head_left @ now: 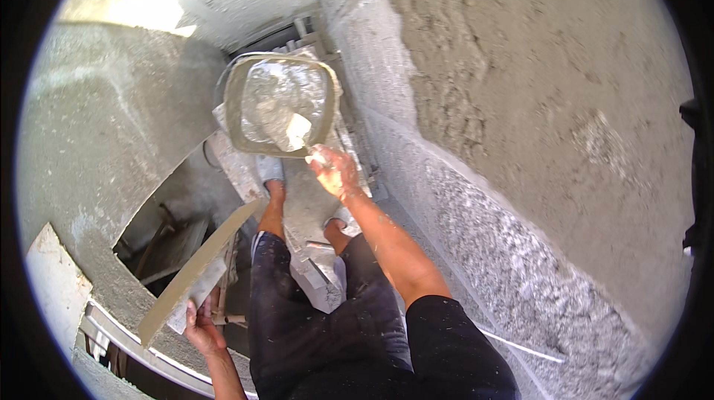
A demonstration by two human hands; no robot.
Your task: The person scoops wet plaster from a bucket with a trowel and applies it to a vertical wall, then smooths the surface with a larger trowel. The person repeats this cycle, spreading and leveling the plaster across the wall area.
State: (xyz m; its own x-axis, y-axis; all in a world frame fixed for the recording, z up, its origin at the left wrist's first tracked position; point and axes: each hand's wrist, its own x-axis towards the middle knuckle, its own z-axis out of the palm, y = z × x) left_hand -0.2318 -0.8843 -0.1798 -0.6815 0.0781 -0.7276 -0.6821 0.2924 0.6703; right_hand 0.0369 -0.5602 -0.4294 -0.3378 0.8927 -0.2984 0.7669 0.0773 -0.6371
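My right hand (334, 171) is closed round the handle of a trowel (297, 130), whose mortar-smeared blade dips into a square tub (333, 95). Wet grey mortar (279, 95) lies inside the tub, glossy on top; it hides part of the blade. Low on the left, my left hand (204, 331) grips a long plastering float (195, 273) by its back. The float is held on a slant, its narrow face seen nearly edge-on. How the left fingers wrap its grip is partly hidden.
Fresh grey plaster (550, 50) covers the upper right wall, above a rough pale strip (506, 273). My feet stand on a narrow plank platform (309, 199) that also bears the tub. To the left, a wall opening (167, 229) shows boards below. A thin white rod (520, 346) lies lower right.
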